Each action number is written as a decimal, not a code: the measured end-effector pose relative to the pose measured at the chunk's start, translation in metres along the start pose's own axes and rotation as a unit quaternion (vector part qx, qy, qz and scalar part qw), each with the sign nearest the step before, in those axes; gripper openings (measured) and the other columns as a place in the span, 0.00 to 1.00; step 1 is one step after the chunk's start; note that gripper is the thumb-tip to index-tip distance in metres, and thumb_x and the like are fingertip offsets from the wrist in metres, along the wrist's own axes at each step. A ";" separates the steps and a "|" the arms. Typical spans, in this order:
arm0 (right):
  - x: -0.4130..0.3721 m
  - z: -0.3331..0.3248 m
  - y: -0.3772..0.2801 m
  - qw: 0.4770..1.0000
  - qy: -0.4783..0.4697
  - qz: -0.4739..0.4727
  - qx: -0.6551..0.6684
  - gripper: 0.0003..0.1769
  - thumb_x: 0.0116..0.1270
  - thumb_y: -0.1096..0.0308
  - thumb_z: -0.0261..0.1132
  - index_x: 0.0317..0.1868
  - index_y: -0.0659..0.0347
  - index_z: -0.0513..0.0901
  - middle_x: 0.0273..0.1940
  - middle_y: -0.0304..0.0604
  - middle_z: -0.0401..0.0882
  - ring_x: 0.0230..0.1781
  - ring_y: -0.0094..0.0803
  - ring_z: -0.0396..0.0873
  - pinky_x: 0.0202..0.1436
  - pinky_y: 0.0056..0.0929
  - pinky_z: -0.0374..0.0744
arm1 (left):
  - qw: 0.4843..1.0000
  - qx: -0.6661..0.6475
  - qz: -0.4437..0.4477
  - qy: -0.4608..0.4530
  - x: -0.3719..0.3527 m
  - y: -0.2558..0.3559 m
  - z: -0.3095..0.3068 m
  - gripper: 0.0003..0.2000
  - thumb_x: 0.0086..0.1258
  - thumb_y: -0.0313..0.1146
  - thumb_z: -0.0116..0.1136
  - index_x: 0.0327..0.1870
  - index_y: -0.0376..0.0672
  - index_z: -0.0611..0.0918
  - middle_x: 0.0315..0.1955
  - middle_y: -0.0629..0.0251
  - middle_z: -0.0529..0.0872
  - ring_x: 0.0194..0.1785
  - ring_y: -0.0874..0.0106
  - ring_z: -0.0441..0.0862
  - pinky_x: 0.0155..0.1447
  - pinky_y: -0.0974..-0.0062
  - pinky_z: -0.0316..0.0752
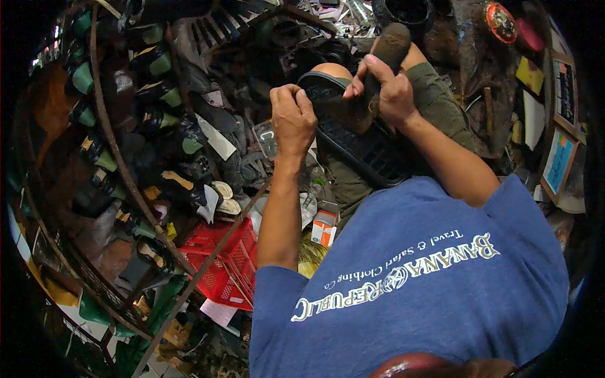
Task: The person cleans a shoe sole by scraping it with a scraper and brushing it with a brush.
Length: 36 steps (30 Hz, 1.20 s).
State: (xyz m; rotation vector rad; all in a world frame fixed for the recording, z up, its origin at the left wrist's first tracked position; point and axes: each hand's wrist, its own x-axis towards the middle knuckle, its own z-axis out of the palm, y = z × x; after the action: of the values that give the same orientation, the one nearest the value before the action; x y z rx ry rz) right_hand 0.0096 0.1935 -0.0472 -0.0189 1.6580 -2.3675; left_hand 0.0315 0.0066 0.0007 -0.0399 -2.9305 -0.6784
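A black shoe sole (362, 151) with a grooved tread lies across my lap, its rounded end near my knee (334, 70). Dark brown shoe material (353, 113) rests against it, and a worn brown shoe-like piece (392, 47) sticks up behind my right hand. My left hand (293, 120) is raised just left of the sole, fingers curled and thumb pressed to the index finger; anything thin in that pinch is too small to see. Over the shoe material, my right hand (392, 91) is closed, fingertips toward the sole's edge. What it grips is hidden.
On the left, a curved metal rack (110, 126) carries several dark shoes with green inside. A red plastic basket (224, 258) stands by my left arm, near a small orange-and-white box (324, 227). Framed signs (558, 157) lean at the right. A black round container (406, 11) sits ahead.
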 end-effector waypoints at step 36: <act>0.012 0.008 -0.018 0.994 0.077 0.005 0.073 0.17 0.73 0.59 0.48 0.35 0.66 0.70 0.26 0.47 0.73 0.33 0.40 0.80 0.50 0.38 0.77 | 0.771 -0.507 -0.385 -0.017 0.020 -0.015 0.019 0.12 0.64 0.31 0.61 0.39 0.29 0.82 0.29 0.64 0.84 0.31 0.78 0.80 0.39 0.81 0.74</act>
State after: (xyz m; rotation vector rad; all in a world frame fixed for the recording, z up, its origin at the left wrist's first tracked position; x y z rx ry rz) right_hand -0.0046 0.1888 -0.0293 0.2023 1.5391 -2.5329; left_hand 0.0090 0.0015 -0.0197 1.0639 -2.0945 -2.2589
